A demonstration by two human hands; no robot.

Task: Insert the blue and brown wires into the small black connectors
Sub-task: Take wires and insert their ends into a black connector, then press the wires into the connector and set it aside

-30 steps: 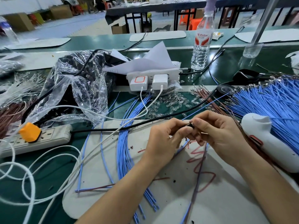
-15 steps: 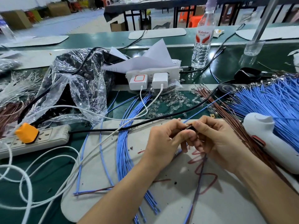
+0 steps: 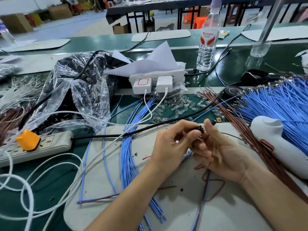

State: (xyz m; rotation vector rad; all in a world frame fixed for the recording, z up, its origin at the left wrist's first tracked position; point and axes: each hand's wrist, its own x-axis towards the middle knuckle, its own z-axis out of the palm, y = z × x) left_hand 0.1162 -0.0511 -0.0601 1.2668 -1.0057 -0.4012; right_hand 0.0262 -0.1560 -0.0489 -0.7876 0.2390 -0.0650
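Observation:
My left hand pinches a small black connector between thumb and forefinger above the grey mat. My right hand lies palm-up against it, thumb tip beside the connector. A paired blue and brown wire runs from the connector across its loosely curled fingers and down over the mat. A second small black piece shows just past the thumb. Loose blue wires fan out at the right, with brown wires beside them.
A bundle of blue wires crosses the mat's left part. A white handheld device lies on the right. A power strip with an orange plug, white charger cables, a plastic bag, clear small parts and a water bottle crowd the bench.
My right hand has turned palm-up and its fingers have loosened. The left hand keeps its pinch on the connector. Both hands sit slightly higher over the mat.

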